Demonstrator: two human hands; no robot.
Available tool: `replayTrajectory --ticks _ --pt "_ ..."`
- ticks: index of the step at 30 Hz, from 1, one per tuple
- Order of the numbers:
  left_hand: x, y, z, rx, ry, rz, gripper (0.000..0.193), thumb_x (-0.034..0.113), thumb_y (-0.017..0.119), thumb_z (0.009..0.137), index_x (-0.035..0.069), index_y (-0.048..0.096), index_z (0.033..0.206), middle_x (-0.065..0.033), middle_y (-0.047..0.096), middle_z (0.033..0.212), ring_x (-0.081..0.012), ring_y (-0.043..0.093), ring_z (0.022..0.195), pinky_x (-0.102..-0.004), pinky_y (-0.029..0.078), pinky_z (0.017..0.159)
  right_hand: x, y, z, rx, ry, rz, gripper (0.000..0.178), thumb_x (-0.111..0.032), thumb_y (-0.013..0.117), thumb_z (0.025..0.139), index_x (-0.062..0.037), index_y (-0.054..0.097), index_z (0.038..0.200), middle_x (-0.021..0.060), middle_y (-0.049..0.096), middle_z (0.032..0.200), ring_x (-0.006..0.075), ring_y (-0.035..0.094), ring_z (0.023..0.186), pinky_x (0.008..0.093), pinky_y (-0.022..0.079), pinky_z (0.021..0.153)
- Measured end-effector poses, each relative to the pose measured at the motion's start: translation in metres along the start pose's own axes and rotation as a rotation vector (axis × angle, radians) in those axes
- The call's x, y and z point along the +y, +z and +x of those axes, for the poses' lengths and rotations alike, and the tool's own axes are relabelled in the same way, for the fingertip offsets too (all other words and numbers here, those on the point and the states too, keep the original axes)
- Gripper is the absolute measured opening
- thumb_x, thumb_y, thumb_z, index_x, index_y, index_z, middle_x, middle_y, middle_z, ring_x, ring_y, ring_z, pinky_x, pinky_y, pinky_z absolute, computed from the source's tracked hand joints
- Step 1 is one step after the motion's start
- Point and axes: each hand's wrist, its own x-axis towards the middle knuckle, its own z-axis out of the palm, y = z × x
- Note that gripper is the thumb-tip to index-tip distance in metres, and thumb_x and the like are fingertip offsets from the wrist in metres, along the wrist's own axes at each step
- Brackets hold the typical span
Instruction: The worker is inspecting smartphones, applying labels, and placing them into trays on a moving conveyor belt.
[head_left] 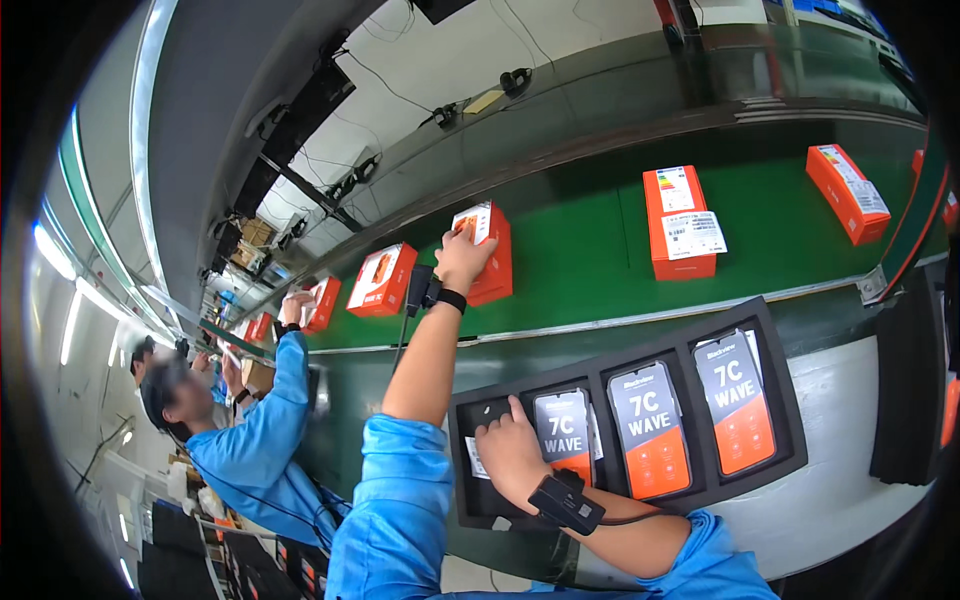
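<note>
My left hand (464, 259) reaches over the conveyor, its fingers closed around the upper part of an orange box (490, 278) with a white printed top. My right hand (512, 456) lies over the left end of a black foam tray (630, 360), fingers apart and index finger stretched out. Under it, the leftmost slot holds a dark item (488, 411) with small light spots, mostly hidden. Three phones with grey-and-orange screen covers sit in the other slots: the left phone (562, 425), partly behind my right hand, the middle phone (648, 425) and the right phone (735, 400).
Along the green conveyor (580, 250) stand more orange boxes: one beside my left hand (382, 280), a labelled one (682, 225) and one farther right (848, 195). At left, a co-worker in a blue sleeve (265, 430) reaches toward another orange box (320, 304). A metal rail edges the conveyor.
</note>
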Motion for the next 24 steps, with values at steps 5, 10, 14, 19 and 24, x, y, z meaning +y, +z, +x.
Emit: replayTrajectory --ticks 5,10,14,19,24 --pt "0.009 0.031 -0.005 0.079 0.004 -0.062 0.074 0.053 0.060 0.076 0.015 0.049 0.139 -0.0169 0.036 0.146 -0.0450 0.045 0.122 -0.0478 0.041 0.100 0.004 -0.002 -0.002 -0.002 -0.022 0.029 0.028 -0.022 0.050 0.092 -0.0046 0.071 0.085 0.0121 0.070 0.078 0.0252 0.066 0.085 0.0475 0.027 0.111" --pt "0.030 0.031 -0.017 0.067 -0.040 -0.039 0.074 0.047 0.059 0.080 0.008 0.045 0.141 -0.0180 0.045 0.139 -0.0375 0.051 0.118 -0.0465 0.043 0.098 0.003 0.004 0.002 -0.010 -0.026 -0.029 0.025 -0.018 0.051 0.089 -0.0043 0.072 0.086 0.0111 0.070 0.078 0.0254 0.067 0.083 0.0488 0.028 0.110" --pt "-0.010 0.017 0.002 -0.519 -0.269 -1.874 0.053 0.029 0.049 0.092 -0.002 0.047 0.136 -0.0126 0.064 0.118 -0.0215 0.062 0.106 -0.0418 0.046 0.096 0.009 0.001 0.001 0.051 0.006 0.029 0.020 -0.012 0.052 0.084 -0.0056 0.071 0.083 0.0110 0.070 0.076 0.0234 0.067 0.081 0.0453 0.036 0.102" --pt "-0.069 -0.010 -0.028 -0.127 -0.235 -1.010 0.040 0.024 0.047 0.094 0.006 0.057 0.129 -0.0094 0.063 0.122 -0.0214 0.060 0.105 -0.0344 0.047 0.088 0.008 -0.021 0.000 0.207 0.003 0.206 0.010 -0.011 0.057 0.079 -0.0063 0.065 0.077 0.0094 0.067 0.071 0.0240 0.068 0.069 0.0362 0.051 0.064" --pt "-0.020 -0.078 -0.139 -0.480 0.323 -1.165 0.045 0.035 0.055 0.097 0.000 0.056 0.125 -0.0091 0.066 0.111 -0.0169 0.063 0.099 -0.0286 0.048 0.084 0.040 -0.078 0.003 0.219 0.176 0.229 0.013 -0.008 0.059 0.079 -0.0035 0.061 0.090 0.0137 0.066 0.079 0.0307 0.069 0.072 0.0406 0.054 0.061"
